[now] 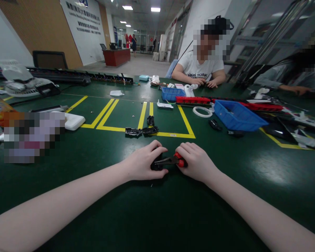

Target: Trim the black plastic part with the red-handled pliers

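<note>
My left hand [149, 161] curls its fingers and thumb around a small black plastic part [156, 165] on the green table. My right hand [195, 161] is closed on red-handled pliers [170, 160]. The pliers' dark jaws point left and reach the black part inside my left hand; whether they grip it I cannot tell. Just beyond my hands lie more black plastic pieces: one on the left [133, 132], one beside it [150, 130] and one behind [150, 121].
Yellow tape lines [168, 134] mark the green table [157, 217]. At the right stand a large blue bin [238, 117], a tape ring [202, 112] and black parts [214, 125]. A white box [75, 121] lies at the left. Two people sit across the table.
</note>
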`<state>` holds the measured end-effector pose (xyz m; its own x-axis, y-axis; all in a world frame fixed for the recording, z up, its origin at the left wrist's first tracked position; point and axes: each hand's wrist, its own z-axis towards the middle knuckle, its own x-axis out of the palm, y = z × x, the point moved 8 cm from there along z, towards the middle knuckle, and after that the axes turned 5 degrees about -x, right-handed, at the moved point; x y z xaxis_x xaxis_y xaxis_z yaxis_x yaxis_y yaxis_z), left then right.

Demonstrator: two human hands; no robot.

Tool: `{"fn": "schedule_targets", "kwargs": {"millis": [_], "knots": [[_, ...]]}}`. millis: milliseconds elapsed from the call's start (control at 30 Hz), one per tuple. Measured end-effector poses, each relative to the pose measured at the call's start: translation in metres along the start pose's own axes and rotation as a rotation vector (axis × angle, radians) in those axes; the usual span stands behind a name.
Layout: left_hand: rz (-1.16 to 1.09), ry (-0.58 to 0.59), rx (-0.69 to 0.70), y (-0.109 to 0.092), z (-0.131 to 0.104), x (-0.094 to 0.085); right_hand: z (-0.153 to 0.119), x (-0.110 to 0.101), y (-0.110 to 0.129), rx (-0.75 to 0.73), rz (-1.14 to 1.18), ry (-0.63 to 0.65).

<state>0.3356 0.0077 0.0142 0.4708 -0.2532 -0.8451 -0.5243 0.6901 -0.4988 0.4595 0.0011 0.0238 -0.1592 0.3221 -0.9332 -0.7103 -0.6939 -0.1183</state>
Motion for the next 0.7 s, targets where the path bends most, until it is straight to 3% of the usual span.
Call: {"fn": "schedule_targets", "kwargs": {"millis": [400, 700], "knots": [[-0.149, 0.028, -0.046, 0.0094, 0.0028, -0.0011, -0.0007, 0.0020, 0.0001, 0.003, -0.012, 0.009], [-0.103, -0.029, -0.027, 0.0048, 0.0024, -0.0019, -0.0007, 0.0004, 0.0024, -0.016, -0.047, -0.003]]}}
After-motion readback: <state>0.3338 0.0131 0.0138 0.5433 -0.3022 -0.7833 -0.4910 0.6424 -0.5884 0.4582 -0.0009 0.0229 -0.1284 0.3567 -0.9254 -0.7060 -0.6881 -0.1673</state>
